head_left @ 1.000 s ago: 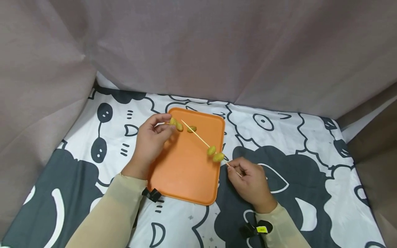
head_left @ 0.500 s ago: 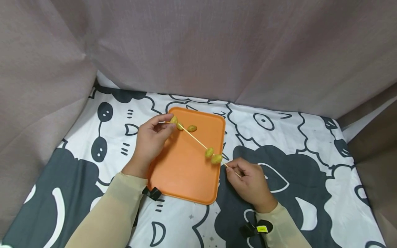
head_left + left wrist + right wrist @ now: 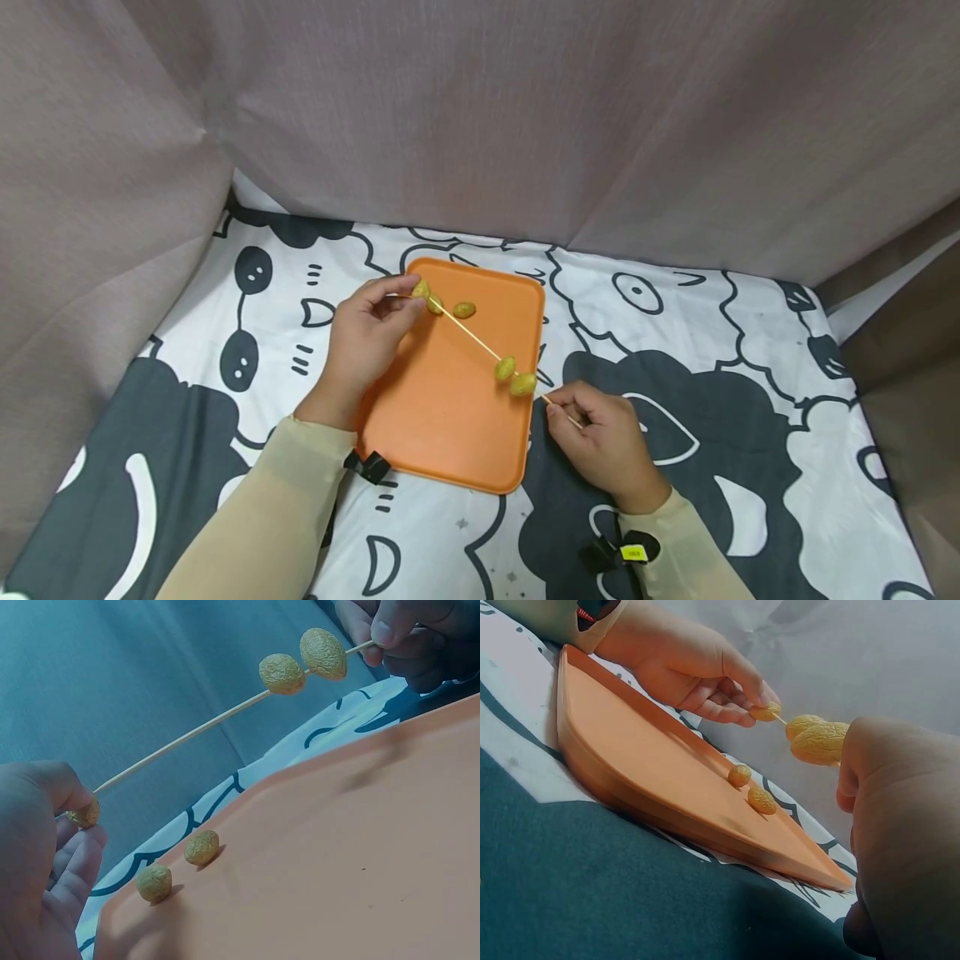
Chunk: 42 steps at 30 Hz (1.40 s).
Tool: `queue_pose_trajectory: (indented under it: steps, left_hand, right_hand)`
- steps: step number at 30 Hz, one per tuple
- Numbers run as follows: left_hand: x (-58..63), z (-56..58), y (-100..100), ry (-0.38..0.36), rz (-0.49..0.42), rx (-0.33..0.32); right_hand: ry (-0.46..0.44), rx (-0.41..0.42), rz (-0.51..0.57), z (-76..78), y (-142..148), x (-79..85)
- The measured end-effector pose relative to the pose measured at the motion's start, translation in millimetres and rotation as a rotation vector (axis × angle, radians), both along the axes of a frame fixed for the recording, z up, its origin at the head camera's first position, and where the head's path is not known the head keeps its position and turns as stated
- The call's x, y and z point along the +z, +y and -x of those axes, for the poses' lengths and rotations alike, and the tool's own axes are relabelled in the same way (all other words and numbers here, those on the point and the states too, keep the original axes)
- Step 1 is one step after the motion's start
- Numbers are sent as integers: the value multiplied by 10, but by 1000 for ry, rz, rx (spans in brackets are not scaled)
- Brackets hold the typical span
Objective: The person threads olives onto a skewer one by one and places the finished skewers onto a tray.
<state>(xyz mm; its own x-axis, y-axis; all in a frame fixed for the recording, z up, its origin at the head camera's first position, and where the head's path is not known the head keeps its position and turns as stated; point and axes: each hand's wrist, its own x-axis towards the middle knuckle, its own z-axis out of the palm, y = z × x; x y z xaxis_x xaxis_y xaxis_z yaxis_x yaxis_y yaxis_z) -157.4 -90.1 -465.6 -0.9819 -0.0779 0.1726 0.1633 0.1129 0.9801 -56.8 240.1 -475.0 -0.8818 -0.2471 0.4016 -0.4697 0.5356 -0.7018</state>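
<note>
Between its thumb and fingertips my left hand (image 3: 371,333) pinches a wrinkled, oval yellow fruit (image 3: 84,814) above the tray's far left corner. My right hand (image 3: 603,442) grips the lower end of a thin wooden skewer (image 3: 471,335), just off the tray's right edge. Two similar fruits (image 3: 282,673) are threaded on the skewer, nearer the right hand. The skewer's far tip meets the pinched fruit; how deep it goes is hidden. Two loose fruits (image 3: 739,775) lie on the orange tray (image 3: 450,417), below the left hand.
Under the tray is a white and dark grey cartoon-print cloth (image 3: 660,392). A grey-brown curtain (image 3: 480,125) hangs behind and at the sides. Each wrist wears a black strap, the right one with a yellow label (image 3: 633,553).
The right hand has shifted slightly left, bringing the skewer's tip from beside the pinched fruit up against it. The left hand has hardly moved.
</note>
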Motion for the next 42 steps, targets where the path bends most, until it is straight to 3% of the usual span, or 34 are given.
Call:
queue_pose_trajectory:
  steps: [6, 13, 17, 42]
  left_hand:
    - [16, -5, 3, 18, 19, 0]
    - [52, -47, 18, 99, 187, 14]
    - [56, -67, 31, 133, 234, 9]
    - [-9, -90, 89, 259, 290, -16]
  right_hand:
    - [-2, -1, -7, 3, 2, -3]
    - [-22, 1, -14, 0, 7, 0]
    - [-26, 3, -10, -1, 8, -6]
    - [-39, -1, -21, 2, 10, -2]
